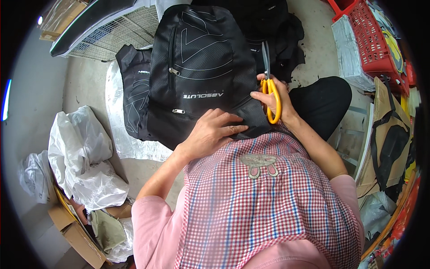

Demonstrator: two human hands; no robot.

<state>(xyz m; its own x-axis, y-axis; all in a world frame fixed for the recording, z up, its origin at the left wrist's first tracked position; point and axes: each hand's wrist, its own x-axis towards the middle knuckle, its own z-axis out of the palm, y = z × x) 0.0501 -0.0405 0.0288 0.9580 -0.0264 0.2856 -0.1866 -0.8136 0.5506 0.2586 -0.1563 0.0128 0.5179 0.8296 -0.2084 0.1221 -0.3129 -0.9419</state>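
Note:
A black backpack (199, 67) with grey line markings and zip pockets lies across my lap, its lower edge toward me. My left hand (210, 132) presses flat on the bag's lower edge, fingers spread toward the right. My right hand (273, 96) grips scissors (271, 89) with yellow handles; the grey blades point away from me along the bag's right side. I cannot tell whether the blades touch the fabric. A checked red and blue apron (268, 201) covers my front.
A second black backpack (136, 94) lies left of the first on clear plastic sheeting (123, 139). More black fabric (286, 40) is heaped behind. White plastic bags (85, 157) and a cardboard box (76, 233) sit at the left; a red basket (371, 40) at the right.

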